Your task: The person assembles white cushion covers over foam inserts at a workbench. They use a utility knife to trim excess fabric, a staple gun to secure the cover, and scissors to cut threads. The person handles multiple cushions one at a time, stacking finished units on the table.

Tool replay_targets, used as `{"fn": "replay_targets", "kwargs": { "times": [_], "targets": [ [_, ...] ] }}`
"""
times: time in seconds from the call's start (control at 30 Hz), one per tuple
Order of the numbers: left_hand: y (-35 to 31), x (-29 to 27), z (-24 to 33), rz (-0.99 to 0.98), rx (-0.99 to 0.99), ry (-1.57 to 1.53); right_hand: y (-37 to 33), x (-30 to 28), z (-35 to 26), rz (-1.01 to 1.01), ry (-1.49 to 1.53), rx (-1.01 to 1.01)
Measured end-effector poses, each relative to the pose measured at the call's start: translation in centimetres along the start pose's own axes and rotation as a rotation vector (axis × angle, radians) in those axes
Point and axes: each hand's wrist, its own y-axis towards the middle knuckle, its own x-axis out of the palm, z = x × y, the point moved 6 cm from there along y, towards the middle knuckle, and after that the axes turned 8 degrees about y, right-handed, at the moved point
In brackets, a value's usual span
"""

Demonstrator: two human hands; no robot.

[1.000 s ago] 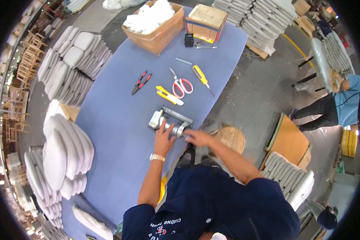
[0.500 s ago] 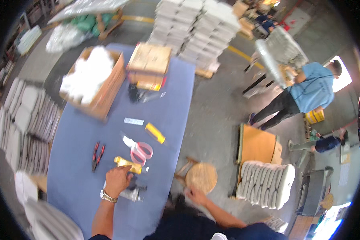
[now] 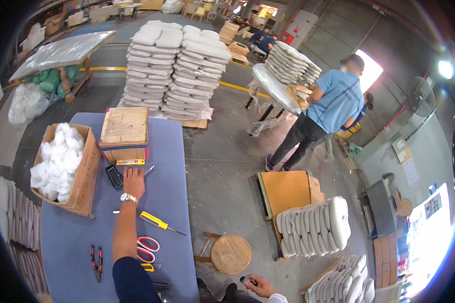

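Observation:
My left hand (image 3: 134, 183) lies stretched out over the far part of the blue-covered table (image 3: 169, 151), fingers pointing away and apart. By its fingertips are a small yellow box (image 3: 130, 162), a black case-like item (image 3: 114, 177) and a thin silvery piece (image 3: 149, 170). Nearer along my arm lie a yellow-handled screwdriver (image 3: 154, 220), red-handled scissors (image 3: 149, 245), a yellow tool (image 3: 147, 266) partly hidden by my sleeve, and red-and-black pliers (image 3: 96, 262). Low at the right, my right hand (image 3: 261, 287) is closed around a small black object (image 3: 244, 279), its kind unclear.
On the table stand an open carton (image 3: 88, 174) of white stuffing and a wooden-topped box (image 3: 124, 126). A round stool (image 3: 231, 254) is right of the table. Cushion stacks (image 3: 197, 70) rise behind it. A person in blue (image 3: 333, 101) works beyond a cart (image 3: 285, 192).
My left hand has moved from the yellow tool near me to the table's far part beside the small yellow box. The view has shifted, showing more of the room ahead.

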Motion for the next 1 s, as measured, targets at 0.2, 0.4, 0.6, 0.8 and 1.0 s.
{"fn": "replay_targets", "kwargs": {
  "times": [0.2,0.4,0.6,0.8,1.0],
  "targets": [
    [-2.2,-13.5,3.1,0.138,0.2,-0.516,2.1,-3.2,-6.5,0.132,-0.208,-0.231],
    [-9.8,-29.0,10.9,-0.305,0.486,-0.943,2.6,-2.2,-22.9,0.133,-0.503,-0.759],
    [-15.5,-33.4,12.5,-0.317,0.503,-0.963,1.4,3.1,-24.9,-0.183,-0.529,-0.926],
    [-19.4,-35.9,15.5,-0.308,0.415,-0.894,-0.6,3.1,-22.4,-0.275,-0.416,-0.978],
    [-22.7,-37.5,22.1,-0.336,0.528,-0.956,-4.9,-0.7,-17.3,-0.358,-0.34,-0.638]
  ]
}}
